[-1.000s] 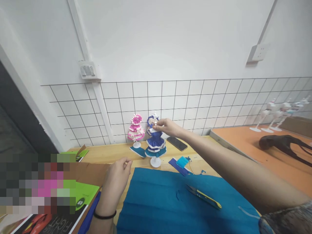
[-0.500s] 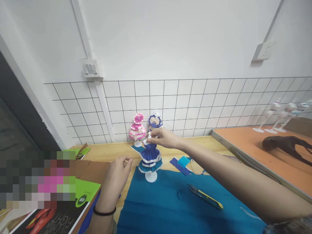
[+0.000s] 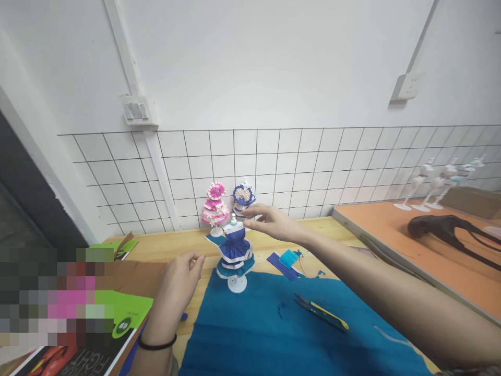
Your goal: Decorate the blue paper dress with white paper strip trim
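A small doll dress form (image 3: 233,225) stands upright on a white base at the near edge of a teal cloth (image 3: 250,324). It wears a layered dress (image 3: 235,253) of dark blue and teal tiers with white trim. My right hand (image 3: 270,222) is beside its neck knob, fingers extended and apart, holding nothing. To the left of the dress my left hand (image 3: 183,277) hovers apart from it, fingers curled in toward the thumb. Whether anything small is between those fingertips is hidden. Yellow-handled thread snips (image 3: 323,312) lie on the cloth.
Behind stand a pink dress form (image 3: 215,206) and a blue-and-cream one (image 3: 243,196). Folded blue ribbon (image 3: 288,258) lies on the wooden table (image 3: 313,230). At right, an orange board (image 3: 368,224) bears bare white forms (image 3: 420,183) and a dark object (image 3: 434,230). Cardboard (image 3: 135,274) lies at left.
My right hand has let go of the dress form's top and moved slightly right, its fingers opening. The dress form stays standing. The view has shifted a little to the right.
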`<state>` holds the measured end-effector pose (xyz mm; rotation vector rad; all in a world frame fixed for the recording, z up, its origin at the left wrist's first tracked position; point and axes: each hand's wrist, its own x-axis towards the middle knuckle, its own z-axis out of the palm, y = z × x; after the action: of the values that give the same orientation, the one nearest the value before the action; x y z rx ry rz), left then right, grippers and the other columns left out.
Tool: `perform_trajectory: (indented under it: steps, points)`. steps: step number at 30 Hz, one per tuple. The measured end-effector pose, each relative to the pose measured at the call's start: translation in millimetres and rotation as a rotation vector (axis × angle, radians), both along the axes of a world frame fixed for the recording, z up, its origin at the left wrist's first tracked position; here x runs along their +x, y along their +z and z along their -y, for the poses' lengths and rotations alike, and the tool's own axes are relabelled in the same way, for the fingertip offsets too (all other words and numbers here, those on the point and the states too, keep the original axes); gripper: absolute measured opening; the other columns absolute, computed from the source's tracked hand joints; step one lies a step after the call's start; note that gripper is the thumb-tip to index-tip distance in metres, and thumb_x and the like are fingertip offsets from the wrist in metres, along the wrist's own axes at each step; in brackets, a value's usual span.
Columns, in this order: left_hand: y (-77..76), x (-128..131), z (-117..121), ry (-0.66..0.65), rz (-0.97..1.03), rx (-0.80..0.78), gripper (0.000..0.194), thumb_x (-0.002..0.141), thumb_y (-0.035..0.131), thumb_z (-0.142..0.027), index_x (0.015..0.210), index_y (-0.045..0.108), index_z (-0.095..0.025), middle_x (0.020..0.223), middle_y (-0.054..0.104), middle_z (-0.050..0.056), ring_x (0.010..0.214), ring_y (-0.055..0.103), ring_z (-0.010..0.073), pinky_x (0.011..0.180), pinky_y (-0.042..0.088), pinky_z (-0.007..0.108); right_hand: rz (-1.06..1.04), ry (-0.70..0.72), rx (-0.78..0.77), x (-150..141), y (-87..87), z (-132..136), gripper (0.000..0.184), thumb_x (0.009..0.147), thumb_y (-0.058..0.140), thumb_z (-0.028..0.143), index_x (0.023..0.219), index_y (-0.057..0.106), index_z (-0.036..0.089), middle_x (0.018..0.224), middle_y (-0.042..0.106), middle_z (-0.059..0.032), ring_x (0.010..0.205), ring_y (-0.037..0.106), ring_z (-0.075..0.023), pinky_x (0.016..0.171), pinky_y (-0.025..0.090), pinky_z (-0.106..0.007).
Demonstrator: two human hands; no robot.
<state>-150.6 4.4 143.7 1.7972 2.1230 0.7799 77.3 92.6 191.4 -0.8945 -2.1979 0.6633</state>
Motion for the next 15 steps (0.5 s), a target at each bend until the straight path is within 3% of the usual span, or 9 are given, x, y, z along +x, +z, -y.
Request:
perform_trajectory:
  steps: [2,4,8,11,15]
  points:
    - [0.3,-0.6,0.2,0.027,-0.004,-0.004,0.034,0.077,0.037,-0.045,0.056,0.047,-0.021,0.046,0.046,-0.002,0.045,0.047,0.0138,0.044,0.029,0.021,-0.026,-0.100,-0.018,18.0,-3.4,2.4,0.032,0.080,0.049,0.044,0.096,0.063,0.020,0.097,0.063,-0.0066,0.080,0.058,-0.0174,0.060,0.045,-0.026]
    - [1.4,-0.2,1.0,0.048,0.006,-0.003,0.035,0.076,0.038,-0.048,0.054,0.045,-0.021,0.043,0.040,-0.004,0.044,0.044,0.0134,0.043,0.027,0.021,-0.036,-0.215,-0.046,40.8,-10.4,4.1,0.036,0.081,0.045,0.049,0.080,0.063,0.017,0.074,0.063,-0.0051,0.062,0.057,-0.0155,0.049,0.041,-0.025]
    - [5.7,5.3,4.7,0.052,0.037,-0.020,0.038,0.074,0.040,-0.051,0.052,0.044,-0.021,0.044,0.035,-0.005,0.045,0.041,0.0127,0.043,0.026,0.021,-0.007,-0.401,-0.104,96.0,-32.5,11.7,0.045,0.078,0.045,0.055,0.054,0.051,0.018,0.049,0.049,0.0016,0.043,0.042,-0.0097,0.042,0.032,-0.023]
    - [8.9,14.4,7.8,-0.025,0.062,-0.064,0.033,0.073,0.043,-0.048,0.057,0.052,-0.020,0.047,0.036,-0.005,0.047,0.041,0.0122,0.045,0.026,0.020,0.048,-0.511,-0.143,140.1,-51.0,24.1,0.050,0.079,0.039,0.059,0.049,0.044,0.019,0.043,0.038,0.0052,0.038,0.033,-0.0078,0.040,0.028,-0.022]
    - [9.3,31.1,11.3,-0.199,0.053,-0.109,0.029,0.071,0.047,-0.043,0.084,0.059,-0.020,0.049,0.029,-0.007,0.047,0.035,0.0120,0.046,0.022,0.021,0.138,-0.672,-0.169,195.8,-75.8,43.6,0.049,0.076,0.041,0.061,0.052,0.050,0.020,0.037,0.028,0.0075,0.035,0.029,-0.0090,0.038,0.023,-0.023]
